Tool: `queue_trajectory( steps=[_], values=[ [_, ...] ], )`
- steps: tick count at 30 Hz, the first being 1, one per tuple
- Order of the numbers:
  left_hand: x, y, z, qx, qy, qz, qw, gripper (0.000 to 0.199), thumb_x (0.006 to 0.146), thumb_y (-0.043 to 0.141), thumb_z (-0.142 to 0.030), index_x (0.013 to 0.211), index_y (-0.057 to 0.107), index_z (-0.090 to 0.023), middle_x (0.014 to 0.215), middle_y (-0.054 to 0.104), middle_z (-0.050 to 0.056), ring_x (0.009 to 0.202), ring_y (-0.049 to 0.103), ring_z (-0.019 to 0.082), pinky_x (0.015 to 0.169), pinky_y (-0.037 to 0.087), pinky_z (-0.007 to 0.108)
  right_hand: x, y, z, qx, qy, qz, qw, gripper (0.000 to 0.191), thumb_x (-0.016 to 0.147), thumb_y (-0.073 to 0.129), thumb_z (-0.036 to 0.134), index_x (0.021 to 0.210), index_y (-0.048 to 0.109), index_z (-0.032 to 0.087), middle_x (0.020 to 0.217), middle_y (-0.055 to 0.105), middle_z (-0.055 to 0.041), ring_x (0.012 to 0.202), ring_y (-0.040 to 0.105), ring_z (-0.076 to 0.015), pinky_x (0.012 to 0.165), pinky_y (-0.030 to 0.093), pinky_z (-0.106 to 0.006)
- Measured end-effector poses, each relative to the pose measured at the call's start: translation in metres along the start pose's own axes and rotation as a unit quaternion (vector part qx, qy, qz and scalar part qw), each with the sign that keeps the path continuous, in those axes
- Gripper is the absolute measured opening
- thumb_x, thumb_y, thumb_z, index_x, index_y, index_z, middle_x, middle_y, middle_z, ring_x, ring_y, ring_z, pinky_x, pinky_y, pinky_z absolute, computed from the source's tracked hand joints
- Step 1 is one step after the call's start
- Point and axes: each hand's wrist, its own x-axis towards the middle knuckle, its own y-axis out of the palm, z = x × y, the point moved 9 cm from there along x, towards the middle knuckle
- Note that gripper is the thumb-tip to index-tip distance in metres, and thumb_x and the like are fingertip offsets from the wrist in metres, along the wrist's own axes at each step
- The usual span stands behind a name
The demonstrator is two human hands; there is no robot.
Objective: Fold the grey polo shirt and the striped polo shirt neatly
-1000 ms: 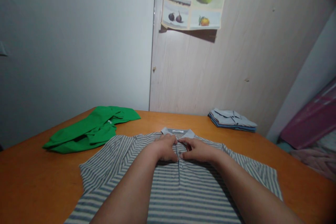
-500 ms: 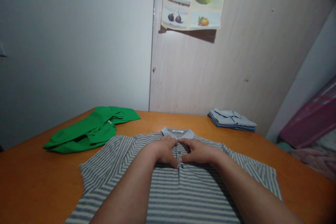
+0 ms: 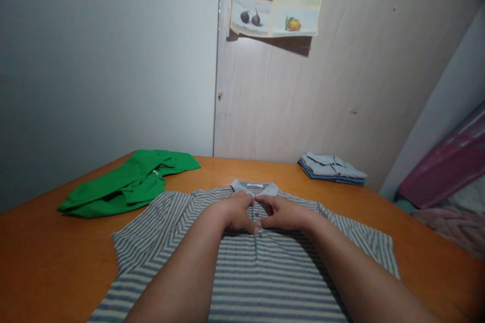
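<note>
The striped polo shirt point(image 3: 242, 287) lies spread and unfolded on the surface point(image 3: 45, 262), left hand point(image 3: 239, 212) and right hand point(image 3: 282, 213) curved over its placket point(image 3: 255, 247), whether pinching cloth I cannot tell, with a green garment point(image 3: 117, 186) loose beyond its left sleeve and a stack of clothes point(image 3: 331, 167) already folded beyond its right.

lower end of striped shirt point(image 3: 253, 282) beyond the bottom edge, print on collar label point(image 3: 255, 185) illegibly small
</note>
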Motion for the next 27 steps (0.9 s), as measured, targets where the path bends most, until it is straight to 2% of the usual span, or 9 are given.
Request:
queue_trajectory(
  steps=[3,6,9,14,17,20,23,27],
  values=[
    [0.0,0.001,0.0,0.0,-0.001,0.006,1.0,0.083,0.064,0.075,-0.053,0.138,0.052,-0.023,0.144,0.054,0.01,0.134,0.048,0.031,0.108,0.043,0.039,-0.003,0.0,0.0,0.005,0.007,0.028,1.0,0.083,0.076,0.075,0.046,0.149,0.046,0.018,0.107,0.066,-0.0059,0.091,0.059,-0.0214,0.082,0.046,-0.032],
    [0.003,0.001,0.002,-0.003,-0.004,0.005,1.0,0.085,0.063,0.076,-0.054,0.138,0.052,-0.023,0.142,0.056,0.01,0.132,0.049,0.032,0.106,0.045,0.039,-0.007,0.002,-0.002,0.017,0.022,0.061,0.998,0.094,0.075,0.077,0.05,0.154,0.037,0.018,0.101,0.062,-0.0041,0.083,0.056,-0.0181,0.073,0.044,-0.029],
    [0.005,0.002,0.003,-0.011,0.001,-0.001,1.0,0.084,0.061,0.076,-0.055,0.136,0.054,-0.022,0.141,0.056,0.01,0.132,0.05,0.032,0.106,0.045,0.038,-0.007,0.002,0.001,0.003,0.014,0.066,0.998,0.097,0.071,0.079,0.049,0.154,0.038,0.021,0.097,0.061,-0.0023,0.08,0.054,-0.0173,0.07,0.043,-0.028],
    [0.006,0.003,0.005,-0.024,0.004,-0.007,1.0,0.08,0.06,0.077,-0.051,0.133,0.055,-0.024,0.14,0.057,0.008,0.131,0.049,0.032,0.108,0.043,0.039,-0.004,0.001,-0.009,-0.003,0.039,0.033,0.999,0.091,0.071,0.077,0.034,0.152,0.04,0.02,0.097,0.062,-0.0018,0.08,0.055,-0.0166,0.071,0.043,-0.027],
    [0.007,0.003,0.009,-0.031,-0.002,-0.011,0.999,0.081,0.059,0.078,-0.052,0.132,0.056,-0.024,0.139,0.057,0.008,0.13,0.051,0.031,0.107,0.043,0.038,-0.001,0.002,-0.016,0.012,0.046,0.011,0.999,0.079,0.072,0.07,0.024,0.147,0.047,0.02,0.093,0.063,-0.0004,0.077,0.056,-0.0154,0.069,0.042,-0.026],
    [0.008,0.004,0.011,-0.032,-0.002,-0.015,0.999,0.083,0.059,0.079,-0.054,0.133,0.056,-0.023,0.137,0.058,0.009,0.129,0.052,0.032,0.105,0.045,0.037,0.002,-0.001,-0.022,0.009,0.053,-0.051,0.997,0.067,0.072,0.063,0.016,0.138,0.054,0.019,0.091,0.064,-0.0003,0.077,0.057,-0.0151,0.068,0.041,-0.024],
    [0.009,0.005,0.015,-0.048,-0.006,-0.02,0.999,0.083,0.06,0.078,-0.053,0.134,0.054,-0.023,0.136,0.059,0.009,0.128,0.052,0.031,0.103,0.046,0.035,0.003,-0.007,-0.03,0.0,0.068,-0.123,0.99,0.056,0.072,0.06,0.015,0.128,0.059,0.019,0.085,0.063,0.0009,0.075,0.056,-0.0147,0.066,0.04,-0.024],
    [0.01,0.006,0.02,-0.068,-0.018,-0.039,0.997,0.077,0.062,0.076,-0.053,0.13,0.055,-0.024,0.134,0.06,0.008,0.125,0.055,0.03,0.101,0.046,0.035,0.007,-0.005,-0.026,-0.026,0.038,-0.119,0.992,0.043,0.075,0.057,0.017,0.116,0.068,0.023,0.084,0.068,0.0012,0.076,0.058,-0.0157,0.069,0.042,-0.024]
  ],
)
